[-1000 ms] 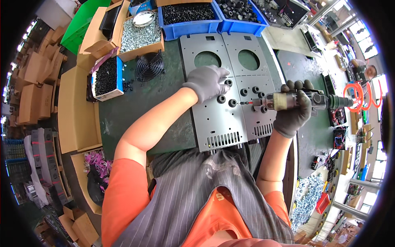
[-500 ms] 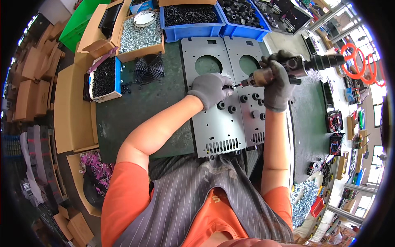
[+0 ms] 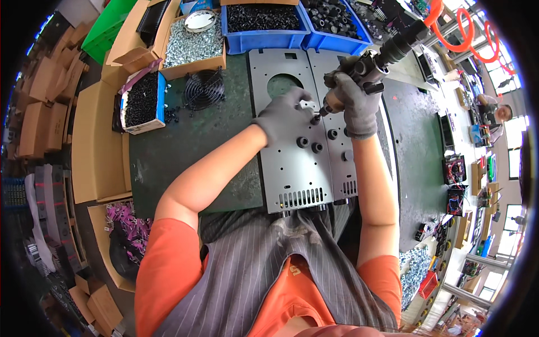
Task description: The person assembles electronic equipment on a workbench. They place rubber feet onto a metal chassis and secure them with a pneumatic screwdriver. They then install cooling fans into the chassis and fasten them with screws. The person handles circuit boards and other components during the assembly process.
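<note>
My right hand [image 3: 355,104], in a grey glove, is wrapped round a pneumatic screwdriver [image 3: 368,67] tilted down to the left. The screwdriver's tip meets a dark round foot on the left grey metal panel [image 3: 297,174]. Beside the tip, my gloved left hand [image 3: 283,117] lies over that panel, its fingers curled and slightly blurred. Small pale pieces [image 3: 307,104] show at those fingers, too small to name. Black round feet [image 3: 303,142] stand on the left panel below the hands. A second grey panel [image 3: 339,168] lies alongside, partly hidden by my right arm.
Blue bins [image 3: 264,40] of black parts stand behind the panels. A carton of silver screws [image 3: 193,48], a box of black screws [image 3: 145,104] and a round wire fan guard [image 3: 204,90] are at left. An orange coiled hose [image 3: 464,31] hangs at upper right.
The screwdriver has swung from nearly level to a steeper tilt, its rear end raised. My left hand has shifted slightly left, and its fingers have drawn back from the bit.
</note>
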Demonstrator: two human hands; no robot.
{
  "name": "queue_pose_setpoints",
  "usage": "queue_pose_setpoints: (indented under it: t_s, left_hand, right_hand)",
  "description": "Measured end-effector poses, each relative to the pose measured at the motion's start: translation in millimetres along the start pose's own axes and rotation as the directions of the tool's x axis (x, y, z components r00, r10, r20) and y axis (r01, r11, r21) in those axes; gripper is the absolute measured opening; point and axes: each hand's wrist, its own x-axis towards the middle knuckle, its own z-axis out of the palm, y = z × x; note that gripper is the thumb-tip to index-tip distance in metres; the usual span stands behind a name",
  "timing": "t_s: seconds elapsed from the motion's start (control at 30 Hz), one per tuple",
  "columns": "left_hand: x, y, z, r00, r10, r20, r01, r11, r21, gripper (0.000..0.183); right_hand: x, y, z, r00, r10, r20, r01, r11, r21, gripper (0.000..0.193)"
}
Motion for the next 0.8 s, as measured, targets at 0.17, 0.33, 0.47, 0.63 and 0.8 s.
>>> queue_pose_setpoints:
  t_s: [0.17,0.33,0.47,0.63,0.8]
  left_hand:
    - [-42.7,-16.8,-25.0,0.906,-0.256,0.337,0.421,0.459,-0.782,0.034]
    - [-74.1,-26.3,-10.5,0.92,-0.169,0.354,0.39,0.486,-0.782,0.032]
    - [-71.7,-26.9,-7.9,0.932,-0.134,0.337,0.362,0.405,-0.839,0.033]
    - [-72.8,-23.0,-6.5,0.947,-0.162,0.276,0.32,0.465,-0.826,0.033]
    - [-74.4,-27.2,-9.7,0.932,-0.118,0.343,0.354,0.506,-0.787,0.031]
  right_hand:
    - [2.2,-1.6,1.3,0.997,0.024,0.072,-0.028,0.998,0.052,0.03]
    - [3.8,17.1,-4.5,0.978,0.073,0.194,-0.101,0.985,0.141,0.041]
    - [1.6,27.7,-0.5,0.97,0.161,0.181,-0.185,0.975,0.121,0.046]
    - [-4.1,16.8,7.0,1.0,-0.005,-0.018,0.01,0.953,0.304,0.039]
    - [-32.2,-24.7,9.4,0.996,-0.082,-0.044,0.091,0.784,0.614,0.047]
